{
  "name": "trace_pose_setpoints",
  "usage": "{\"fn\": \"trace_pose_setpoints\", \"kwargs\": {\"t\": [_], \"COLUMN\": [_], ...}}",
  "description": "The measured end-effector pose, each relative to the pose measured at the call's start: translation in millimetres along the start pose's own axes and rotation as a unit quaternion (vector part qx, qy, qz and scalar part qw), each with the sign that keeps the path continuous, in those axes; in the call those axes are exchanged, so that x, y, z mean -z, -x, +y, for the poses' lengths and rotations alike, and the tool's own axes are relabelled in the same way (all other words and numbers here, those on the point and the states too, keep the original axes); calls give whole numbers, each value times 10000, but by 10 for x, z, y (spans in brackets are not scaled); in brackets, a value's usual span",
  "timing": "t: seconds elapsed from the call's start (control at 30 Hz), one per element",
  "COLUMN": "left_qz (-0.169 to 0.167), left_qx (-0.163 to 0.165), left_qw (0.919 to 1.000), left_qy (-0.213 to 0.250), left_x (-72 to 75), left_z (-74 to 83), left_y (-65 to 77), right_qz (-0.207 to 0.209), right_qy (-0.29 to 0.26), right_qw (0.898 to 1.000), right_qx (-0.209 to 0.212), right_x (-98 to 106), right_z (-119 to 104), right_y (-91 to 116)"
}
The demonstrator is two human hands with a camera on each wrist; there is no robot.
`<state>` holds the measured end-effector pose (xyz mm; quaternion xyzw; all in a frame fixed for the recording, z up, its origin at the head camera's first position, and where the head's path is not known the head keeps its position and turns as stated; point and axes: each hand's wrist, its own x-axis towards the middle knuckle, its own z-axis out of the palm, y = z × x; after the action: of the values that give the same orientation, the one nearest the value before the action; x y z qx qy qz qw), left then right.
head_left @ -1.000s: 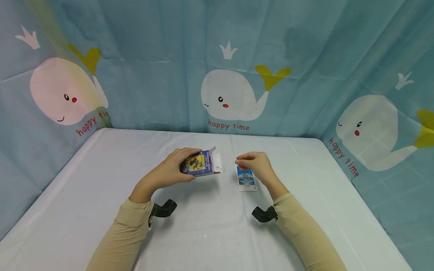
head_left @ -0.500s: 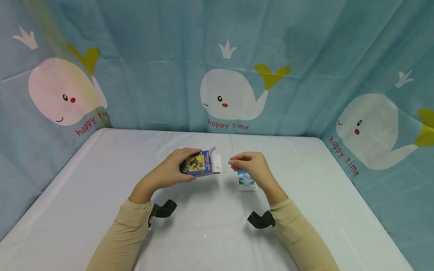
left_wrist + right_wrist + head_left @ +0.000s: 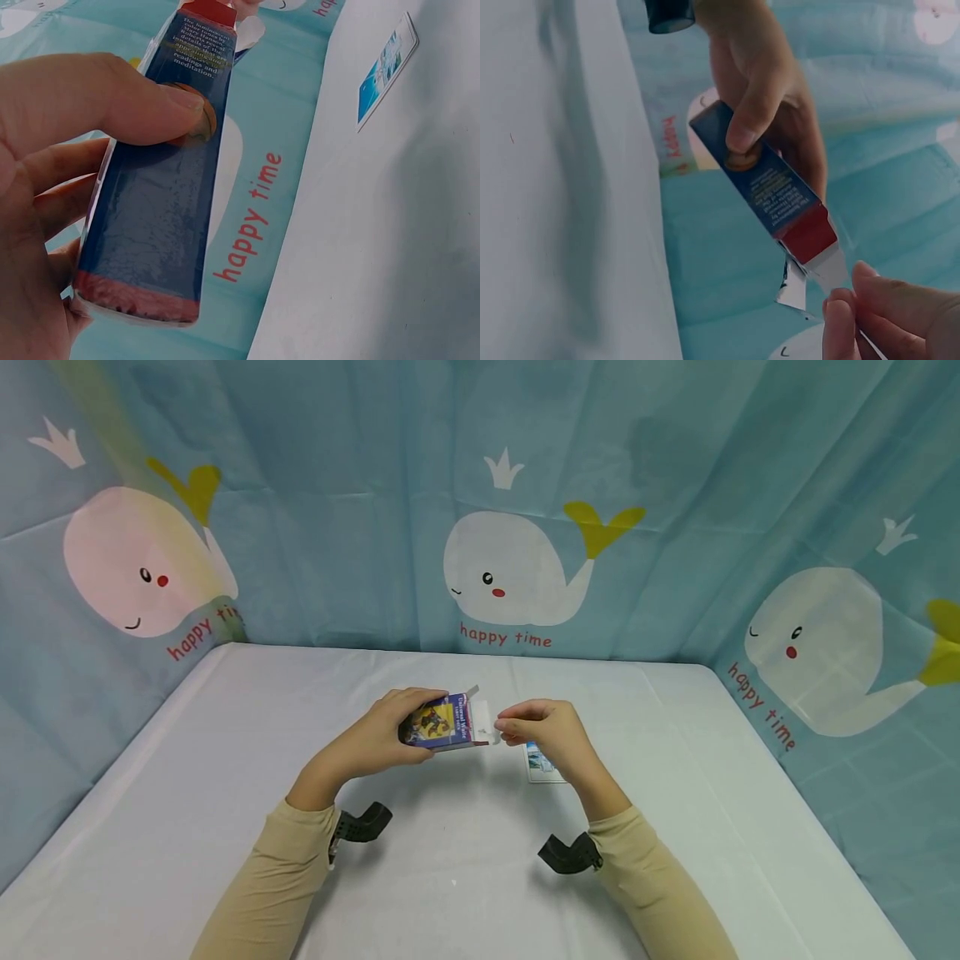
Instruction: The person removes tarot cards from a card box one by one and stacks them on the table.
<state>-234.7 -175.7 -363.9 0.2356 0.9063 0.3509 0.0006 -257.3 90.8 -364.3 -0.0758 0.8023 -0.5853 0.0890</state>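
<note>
Raised over the table, my left hand [image 3: 378,735] grips a blue tarot card box [image 3: 435,723], thumb on its narrow side and fingers behind. The box's end faces right, with its white end flap [image 3: 482,720] folded out. My right hand [image 3: 551,731] has its thumb and index fingertips at that flap; in the right wrist view they pinch the tip of the flap [image 3: 829,268]. A tarot card with a blue and white picture [image 3: 542,764] lies on the table below my right hand, partly covered by it in the head view; whether it is one card or a stack cannot be told.
A white cloth covers the table [image 3: 450,877]. Behind and at both sides hangs a blue curtain [image 3: 337,568] printed with whales. A black wrist camera mount [image 3: 570,853] juts inward from the right sleeve, another [image 3: 363,822] from the left.
My right hand has moved left from above the tarot card to the box's open flap, and its fingertips have closed on it. The left hand and the box have stayed nearly still.
</note>
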Motion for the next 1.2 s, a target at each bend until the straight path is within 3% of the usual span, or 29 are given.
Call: {"fn": "trace_pose_setpoints", "kwargs": {"t": [0.73, 1.2], "left_qz": [34, 35], "left_qx": [-44, -188], "left_qw": [9999, 9998], "left_qy": [-95, -9], "left_x": [-44, -69], "left_z": [54, 90], "left_y": [-10, -8], "right_qz": [214, 274], "right_qy": [-32, -151], "right_qw": [9997, 9993], "right_qx": [-59, 180], "right_x": [-160, -209], "right_z": [57, 89], "right_y": [6, -3]}}
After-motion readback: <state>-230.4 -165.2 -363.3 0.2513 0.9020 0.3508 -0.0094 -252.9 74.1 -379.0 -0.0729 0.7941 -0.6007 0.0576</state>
